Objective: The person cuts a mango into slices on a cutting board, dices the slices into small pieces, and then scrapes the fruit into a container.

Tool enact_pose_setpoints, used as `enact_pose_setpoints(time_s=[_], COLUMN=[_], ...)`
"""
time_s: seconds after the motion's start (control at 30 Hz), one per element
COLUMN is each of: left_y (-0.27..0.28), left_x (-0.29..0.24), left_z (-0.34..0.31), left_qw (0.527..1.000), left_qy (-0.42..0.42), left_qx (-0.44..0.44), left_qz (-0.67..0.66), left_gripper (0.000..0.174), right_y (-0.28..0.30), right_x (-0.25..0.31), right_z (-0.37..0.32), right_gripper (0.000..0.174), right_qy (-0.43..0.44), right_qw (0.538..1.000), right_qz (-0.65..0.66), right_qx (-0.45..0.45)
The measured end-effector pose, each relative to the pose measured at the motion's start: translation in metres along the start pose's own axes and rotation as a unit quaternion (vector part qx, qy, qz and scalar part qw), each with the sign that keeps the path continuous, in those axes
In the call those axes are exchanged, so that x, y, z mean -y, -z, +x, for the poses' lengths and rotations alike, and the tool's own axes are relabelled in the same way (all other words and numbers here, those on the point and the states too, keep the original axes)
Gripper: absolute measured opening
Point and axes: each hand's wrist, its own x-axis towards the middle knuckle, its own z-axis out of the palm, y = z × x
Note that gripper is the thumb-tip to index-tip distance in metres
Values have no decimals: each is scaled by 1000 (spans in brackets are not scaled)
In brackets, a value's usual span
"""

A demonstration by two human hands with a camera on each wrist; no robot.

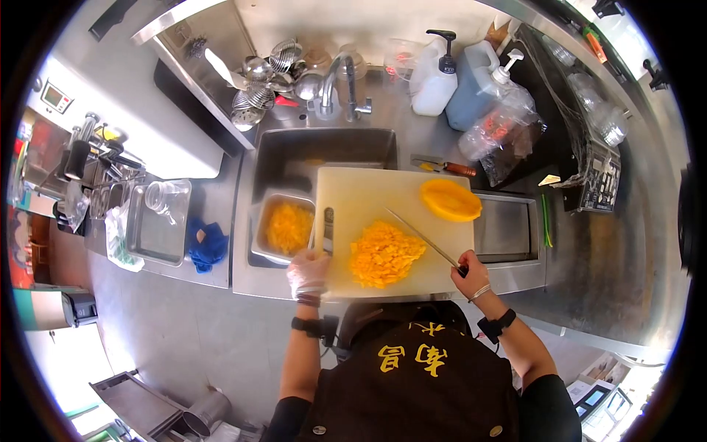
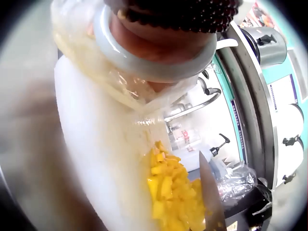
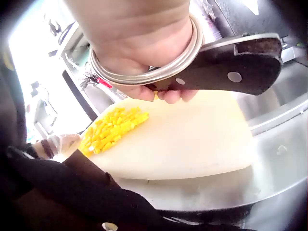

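A white cutting board lies partly over the sink, a pile of diced yellow-orange fruit on it. At the back right of the board sits a peeled, hollowed fruit half. My left hand, in a clear plastic glove, grips the board's left edge near its slot; its fingertips are hidden in the left wrist view. My right hand, bare, holds a knife by its dark riveted handle. The blade points up and left, close over the board beside the dice.
Left of the board, a metal pan with yellow pieces stands in the sink. Behind are a faucet, ladles and strainers, and pump jugs. A wooden-handled tool lies behind the board; a blue cloth is left.
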Motion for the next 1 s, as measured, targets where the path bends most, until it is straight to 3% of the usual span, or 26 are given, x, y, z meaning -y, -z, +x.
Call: enact_pose_setpoints(time_s=[0.07,0.13,0.4,0.53,0.73,0.8,0.83,0.87,0.93,1.0], left_y=[5,12,22,15,24,25,28,27,23,23], left_x=[10,16,35,40,42,39,36,35,31,12], left_z=[15,29,50,55,58,48,39,29,3,-27], left_qw=[1000,997,995,995,981,965,967,967,965,968], left_qy=[7,-43,-42,-33,-102,-228,-241,-242,-253,-212], left_qx=[-5,-43,31,8,30,-110,-75,-72,67,121], left_qz=[25,55,84,95,165,64,42,44,15,55], left_gripper=[17,19,30,30,29,38,51,51,79,87], right_y=[-1,-2,-21,-22,-30,-37,-40,-42,-49,-58], right_x=[0,5,12,26,36,35,36,36,33,28], right_z=[-3,-5,-6,-8,-20,-28,-31,-34,-42,-48], right_gripper=[25,26,25,24,19,19,20,20,20,21], right_qy=[8,-6,3,-4,-15,-16,-16,-16,-23,-27], right_qw=[1000,1000,1000,1000,999,999,999,1000,1000,999], right_qz=[-7,-5,6,2,9,9,13,17,18,20], right_qx=[-17,-9,14,23,51,38,25,13,7,0])
